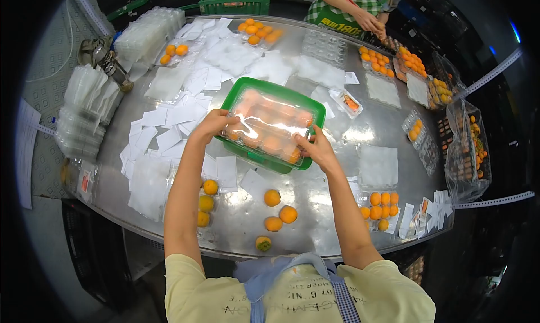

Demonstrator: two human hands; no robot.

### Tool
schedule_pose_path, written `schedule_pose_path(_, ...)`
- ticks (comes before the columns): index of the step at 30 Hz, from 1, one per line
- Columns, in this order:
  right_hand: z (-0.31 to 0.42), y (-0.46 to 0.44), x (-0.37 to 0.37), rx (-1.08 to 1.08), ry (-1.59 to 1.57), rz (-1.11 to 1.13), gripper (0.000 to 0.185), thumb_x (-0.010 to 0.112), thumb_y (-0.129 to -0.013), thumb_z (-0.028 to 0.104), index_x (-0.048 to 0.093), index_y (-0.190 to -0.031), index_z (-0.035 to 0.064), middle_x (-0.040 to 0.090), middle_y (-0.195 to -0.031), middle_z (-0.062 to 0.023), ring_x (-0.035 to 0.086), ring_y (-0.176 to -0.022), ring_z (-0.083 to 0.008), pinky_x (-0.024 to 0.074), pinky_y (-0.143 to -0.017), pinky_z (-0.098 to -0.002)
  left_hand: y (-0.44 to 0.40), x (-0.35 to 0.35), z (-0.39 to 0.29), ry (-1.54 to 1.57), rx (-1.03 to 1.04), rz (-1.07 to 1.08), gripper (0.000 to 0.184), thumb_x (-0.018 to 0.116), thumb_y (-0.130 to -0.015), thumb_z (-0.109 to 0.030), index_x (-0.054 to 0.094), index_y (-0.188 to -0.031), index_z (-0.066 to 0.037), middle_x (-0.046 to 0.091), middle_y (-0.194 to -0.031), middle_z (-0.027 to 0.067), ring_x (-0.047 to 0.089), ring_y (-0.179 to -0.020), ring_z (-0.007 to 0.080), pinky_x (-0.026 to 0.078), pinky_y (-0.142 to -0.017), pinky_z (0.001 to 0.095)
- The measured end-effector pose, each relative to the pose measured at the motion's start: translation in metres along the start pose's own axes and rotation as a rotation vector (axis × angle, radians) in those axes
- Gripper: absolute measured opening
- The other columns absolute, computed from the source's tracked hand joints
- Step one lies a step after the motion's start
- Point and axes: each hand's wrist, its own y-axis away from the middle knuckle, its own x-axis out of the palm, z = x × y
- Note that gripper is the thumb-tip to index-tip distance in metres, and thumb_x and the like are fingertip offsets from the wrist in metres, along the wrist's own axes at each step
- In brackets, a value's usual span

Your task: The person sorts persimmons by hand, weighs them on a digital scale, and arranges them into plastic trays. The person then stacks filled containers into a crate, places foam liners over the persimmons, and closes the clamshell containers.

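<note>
A clear plastic clamshell pack [271,123] filled with orange persimmons lies in or just over a green plastic basket [242,86]. My left hand [214,125] grips the pack's left side, thumb on top. My right hand [319,148] holds the right side near the front corner, thumb also on the lid. Glare covers part of the lid, and the fingers beneath are partly hidden. In front of the basket lie several loose persimmons [288,214], one showing its green calyx [263,244].
White paper cards [169,116] and foam sheets [149,195] cover the metal table's left side. Stacked clear trays [147,36] stand at the back left. Part-filled fruit trays [384,208] line the right. Across the table, another person's hands [371,24] are near fruit. A green crate [235,2] stands behind.
</note>
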Motion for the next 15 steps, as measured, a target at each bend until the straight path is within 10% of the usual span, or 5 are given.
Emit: schedule_pose_path(15, -0.044, 0.168, -0.096, 0.069, -0.274, -0.108, 0.071, 0.073, -0.080, 0.015, 0.037, -0.141, 0.0066, 0.048, -0.115, -0.0104, 0.059, -0.095, -0.0167, 0.0485, -0.081, -0.0266, 0.163, 0.129, 0.003, 0.151, 0.172, 0.148, 0.053, 0.075, -0.077, -0.017, 0.046, -0.117, -0.001, 0.061, -0.099, 0.0118, 0.056, -0.092, 0.0160, 0.046, -0.076, 0.0275)
